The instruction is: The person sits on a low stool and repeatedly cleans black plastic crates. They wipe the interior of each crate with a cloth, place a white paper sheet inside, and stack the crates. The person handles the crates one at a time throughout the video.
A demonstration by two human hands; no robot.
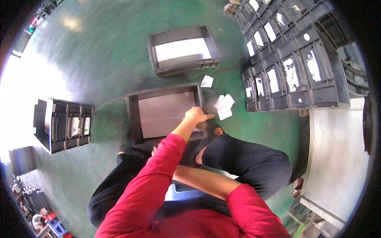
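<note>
A dark grey plastic crate point(133, 115) with a pale brownish bottom stands on the floor between my feet. My left hand point(196, 115) is at its right wall, fingers curled down over the rim. Something small and greyish-brown point(201, 126) shows under that hand, too blurred to name. My right forearm crosses beneath the left one. Of my right hand point(154, 150), only fingertips show by the crate's near wall; the left sleeve hides the rest. White paper pieces point(224, 106) lie on the floor right of the crate, with another white piece point(206, 81) farther off.
Beyond stands a second dark crate point(152, 51) with a white bottom. Stacked dark crates point(291, 77) bearing torn white labels rise at the right; a smaller crate stack point(65, 123) is at the left. A pale table-like surface point(335, 158) lies at right. A blue-white stool point(182, 193) is beneath me.
</note>
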